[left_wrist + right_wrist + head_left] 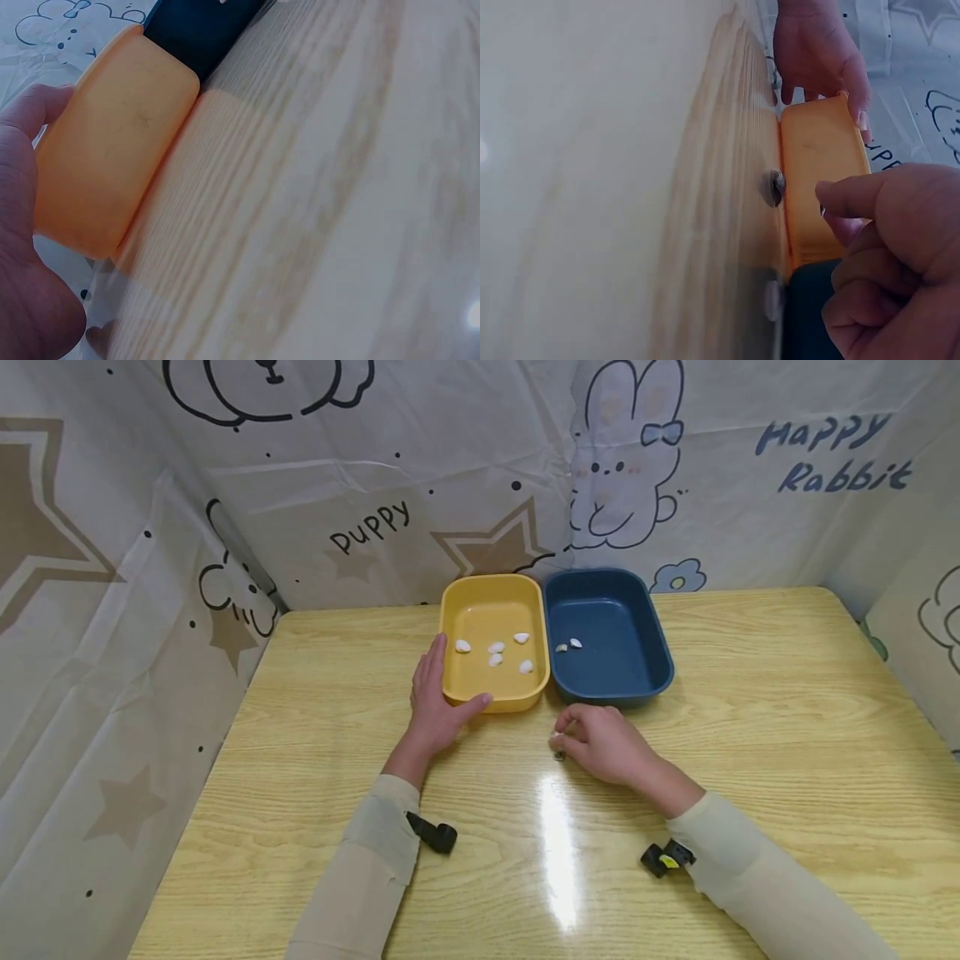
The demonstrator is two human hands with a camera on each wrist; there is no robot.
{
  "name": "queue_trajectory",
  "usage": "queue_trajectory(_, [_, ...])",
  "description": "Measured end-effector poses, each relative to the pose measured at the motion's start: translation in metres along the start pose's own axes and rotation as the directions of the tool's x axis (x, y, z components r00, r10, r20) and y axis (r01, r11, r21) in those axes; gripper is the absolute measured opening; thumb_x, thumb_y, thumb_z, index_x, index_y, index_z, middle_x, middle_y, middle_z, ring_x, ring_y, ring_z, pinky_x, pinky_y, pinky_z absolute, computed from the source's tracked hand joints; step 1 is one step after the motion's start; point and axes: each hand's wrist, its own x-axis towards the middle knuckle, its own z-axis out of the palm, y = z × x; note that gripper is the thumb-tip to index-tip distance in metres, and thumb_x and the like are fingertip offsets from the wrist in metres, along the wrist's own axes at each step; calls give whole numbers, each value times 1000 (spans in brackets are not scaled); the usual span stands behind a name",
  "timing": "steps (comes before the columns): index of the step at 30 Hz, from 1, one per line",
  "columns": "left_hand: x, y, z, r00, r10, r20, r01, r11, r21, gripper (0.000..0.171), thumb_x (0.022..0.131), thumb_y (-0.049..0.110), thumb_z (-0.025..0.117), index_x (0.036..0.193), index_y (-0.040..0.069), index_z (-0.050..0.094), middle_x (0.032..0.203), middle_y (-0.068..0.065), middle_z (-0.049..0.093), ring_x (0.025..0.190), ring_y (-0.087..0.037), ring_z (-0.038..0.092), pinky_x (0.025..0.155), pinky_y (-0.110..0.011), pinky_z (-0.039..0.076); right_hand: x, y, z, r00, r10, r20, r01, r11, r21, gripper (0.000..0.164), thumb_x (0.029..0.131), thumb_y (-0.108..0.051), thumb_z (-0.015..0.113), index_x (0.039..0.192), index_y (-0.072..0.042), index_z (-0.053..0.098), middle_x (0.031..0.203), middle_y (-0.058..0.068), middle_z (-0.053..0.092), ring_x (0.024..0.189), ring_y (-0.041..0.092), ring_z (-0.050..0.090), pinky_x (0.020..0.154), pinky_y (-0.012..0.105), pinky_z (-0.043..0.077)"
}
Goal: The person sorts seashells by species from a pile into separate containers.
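Note:
My left hand (433,702) holds the near left corner of a yellow plastic bin (495,704). Its fingers lie along the left side, and the thumb reaches over the front rim. Inside the bin are several white shells (462,647). My right hand (603,745) is low over the table, in front of the blue bin (611,693). Thumb and forefinger pinch a small pale shell (555,737), mostly hidden by the fingertips. Just below them, a dark striped shell (773,187) shows near the yellow bin in the right wrist view.
Two small shells (575,643) lie at the left of the blue bin, which stands against the yellow one. Both bins are at the back of the wood-grain table (315,752). A printed cloth (300,485) hangs close behind them and along the sides.

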Motion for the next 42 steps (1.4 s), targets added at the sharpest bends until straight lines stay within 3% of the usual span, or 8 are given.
queue_trajectory(8, [0, 0, 0, 1000, -7, 0, 7, 1000, 2, 113, 81, 55, 77, 159, 41, -2, 164, 18, 0, 150, -21, -5, 116, -55, 3, -5, -14, -12, 1000, -15, -12, 15, 1000, 14, 13, 94, -20, 71, 103, -10, 69, 53, -3, 45, 48, 15, 44, 49, 34, 37])
queue_trajectory(18, [-1, 2, -1, 1000, 0, -5, 0, 1000, 2, 112, 81, 53, 78, 160, 41, -2, 164, 17, 1, 149, -21, -4, 116, -54, 3, -2, -25, -31, 993, -71, -94, 74, 997, 30, 13, 94, -18, 72, 101, -7, 70, 57, -3, 44, 51, 16, 42, 52, 33, 35])
queue_trajectory(24, [-2, 3, -1, 1000, -9, -2, 9, 1000, -1, 113, 81, 54, 78, 159, 41, -2, 164, 17, 1, 149, -20, -5, 116, -55, 3, 4, -24, -42, 994, -25, -104, 29, 999, 32, 15, 95, -20, 71, 104, -8, 69, 55, 0, 41, 47, 19, 40, 49, 34, 32])
queue_trajectory(42, [-1, 3, -2, 1000, -5, -2, 5, 1000, 7, 112, 81, 54, 78, 160, 39, -1, 165, 15, 2, 149, -20, -4, 116, -54, 3, 56, 2, -75, 971, 61, -230, -76, 995, -58, 21, 97, -25, 68, 107, -7, 68, 63, 7, 46, 52, 25, 44, 48, 36, 32])
